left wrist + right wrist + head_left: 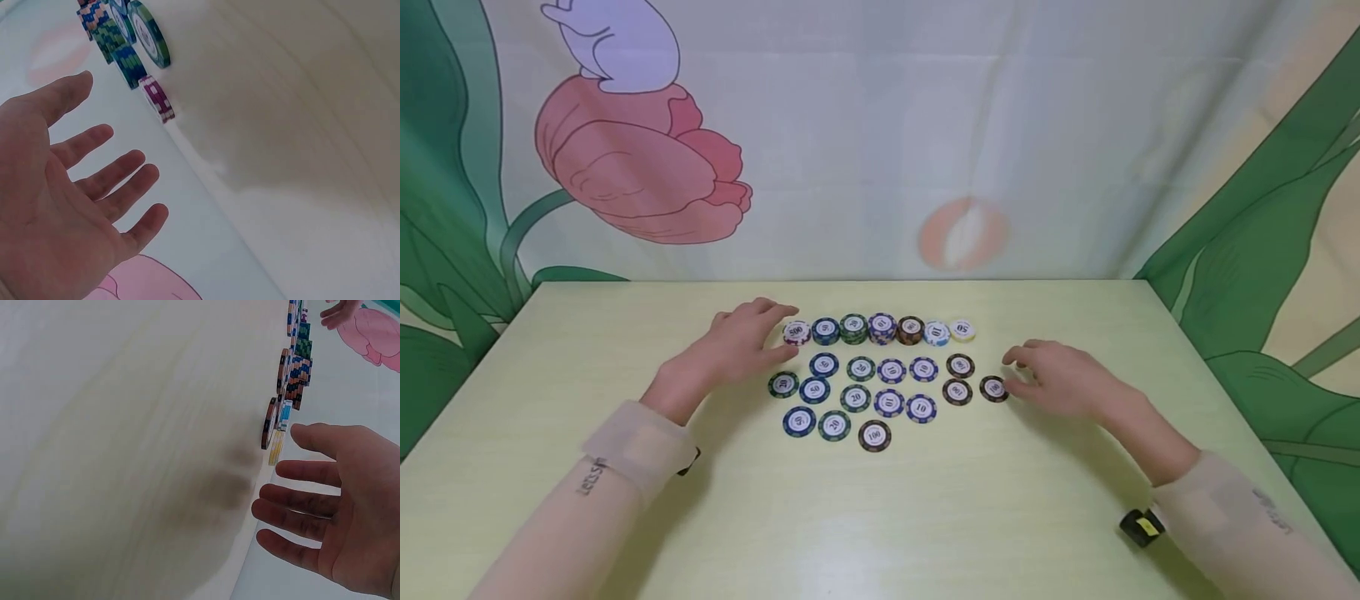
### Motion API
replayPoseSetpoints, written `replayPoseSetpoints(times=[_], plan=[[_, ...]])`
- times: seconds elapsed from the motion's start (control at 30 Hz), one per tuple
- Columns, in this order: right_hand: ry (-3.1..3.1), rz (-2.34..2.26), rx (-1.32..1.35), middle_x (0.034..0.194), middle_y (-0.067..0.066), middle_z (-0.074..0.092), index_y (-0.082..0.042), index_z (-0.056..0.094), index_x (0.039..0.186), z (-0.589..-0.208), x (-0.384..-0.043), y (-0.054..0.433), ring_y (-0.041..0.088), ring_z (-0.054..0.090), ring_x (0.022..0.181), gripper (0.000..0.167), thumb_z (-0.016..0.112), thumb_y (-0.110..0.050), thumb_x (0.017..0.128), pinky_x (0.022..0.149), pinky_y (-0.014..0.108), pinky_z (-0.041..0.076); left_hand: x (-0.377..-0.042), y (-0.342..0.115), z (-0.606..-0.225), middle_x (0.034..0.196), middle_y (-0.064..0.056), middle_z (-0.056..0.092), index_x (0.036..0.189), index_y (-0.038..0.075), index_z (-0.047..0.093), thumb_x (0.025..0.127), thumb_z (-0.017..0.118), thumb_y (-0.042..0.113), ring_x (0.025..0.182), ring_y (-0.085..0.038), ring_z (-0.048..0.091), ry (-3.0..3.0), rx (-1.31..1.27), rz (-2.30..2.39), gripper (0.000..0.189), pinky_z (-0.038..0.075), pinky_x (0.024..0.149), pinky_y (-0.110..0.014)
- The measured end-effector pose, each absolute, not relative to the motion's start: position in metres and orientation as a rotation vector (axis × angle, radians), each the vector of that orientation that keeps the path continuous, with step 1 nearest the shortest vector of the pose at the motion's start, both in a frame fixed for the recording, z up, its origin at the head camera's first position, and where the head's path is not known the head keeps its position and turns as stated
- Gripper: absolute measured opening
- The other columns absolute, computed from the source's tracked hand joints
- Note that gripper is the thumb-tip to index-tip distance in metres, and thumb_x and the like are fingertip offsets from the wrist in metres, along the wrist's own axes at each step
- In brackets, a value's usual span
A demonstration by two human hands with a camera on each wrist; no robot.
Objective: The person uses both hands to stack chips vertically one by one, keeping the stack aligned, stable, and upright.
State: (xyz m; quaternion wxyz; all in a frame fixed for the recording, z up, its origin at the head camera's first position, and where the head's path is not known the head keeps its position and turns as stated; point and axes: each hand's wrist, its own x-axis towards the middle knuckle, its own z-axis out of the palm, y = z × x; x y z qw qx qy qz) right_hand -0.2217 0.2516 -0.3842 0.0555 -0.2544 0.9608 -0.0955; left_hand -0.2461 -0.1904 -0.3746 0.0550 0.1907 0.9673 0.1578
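My left hand [739, 343] hovers left of the poker chips, fingers spread and relaxed. Its fingertips are near the purple-and-white 500 chips [797, 333], and a green 20 chip [784, 384] lies close by its thumb. The left wrist view shows the palm [69, 200] holding nothing. My right hand [1060, 379] is at the right end, loosely bent, beside a black 100 chip [995, 389]; whether it touches that chip is unclear in the head view. In the right wrist view the fingers [294, 500] are apart and hold nothing.
Stacks stand in a back row: blue [826, 332], green [853, 328], purple-blue [882, 328], brown [911, 331], light blue [936, 334] and yellow [962, 331]. Several single chips lie before them, with a black 100 chip [875, 436] foremost. Behind the pale table [820, 533] hangs a printed cloth [850, 150].
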Motion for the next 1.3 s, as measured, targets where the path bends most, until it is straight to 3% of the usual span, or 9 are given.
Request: replayPoseSetpoints(times=[0.33, 0.77, 1.0, 1.3], plan=[[2.874, -0.297, -0.811, 0.100, 0.004, 0.067, -0.007, 0.072, 0.120, -0.387, -0.221, 0.242, 0.017, 0.061, 0.085, 0.035, 0.070, -0.034, 0.098, 0.078, 0.043, 0.054, -0.253, -0.169, -0.379, 0.155, -0.024, 0.038, 0.157, 0.005, 0.038, 0.101, 0.065, 0.034, 0.141, -0.043, 0.036, 2.921, 0.614, 0.434, 0.069, 0.026, 0.111, -0.065], [2.840, -0.243, -0.835, 0.090, 0.000, 0.058, -0.008, 0.070, 0.119, -0.386, -0.221, 0.235, 0.016, 0.050, 0.075, 0.036, 0.076, -0.031, 0.092, 0.065, 0.034, 0.043, -0.265, -0.135, -0.378, 0.157, -0.021, 0.039, 0.157, 0.004, 0.037, 0.101, 0.065, 0.038, 0.143, -0.040, 0.037, 2.916, 0.671, 0.337, 0.072, 0.026, 0.113, -0.063], [2.832, -0.228, -0.856, 0.089, 0.001, 0.058, -0.005, 0.070, 0.115, -0.386, -0.222, 0.233, 0.016, 0.050, 0.075, 0.030, 0.076, -0.020, 0.090, 0.066, 0.035, 0.044, -0.270, -0.117, -0.378, 0.158, -0.019, 0.039, 0.158, 0.006, 0.037, 0.101, 0.065, 0.041, 0.143, -0.038, 0.037, 2.909, 0.703, 0.296, 0.072, 0.026, 0.114, -0.062], [2.825, -0.221, -0.866, 0.090, 0.000, 0.059, -0.005, 0.070, 0.111, -0.388, -0.225, 0.230, 0.016, 0.052, 0.077, 0.027, 0.078, -0.019, 0.090, 0.070, 0.037, 0.048, -0.278, -0.097, -0.386, 0.158, -0.016, 0.040, 0.159, 0.008, 0.036, 0.101, 0.062, 0.045, 0.143, -0.035, 0.038, 2.898, 0.708, 0.227, 0.073, 0.027, 0.114, -0.059]])
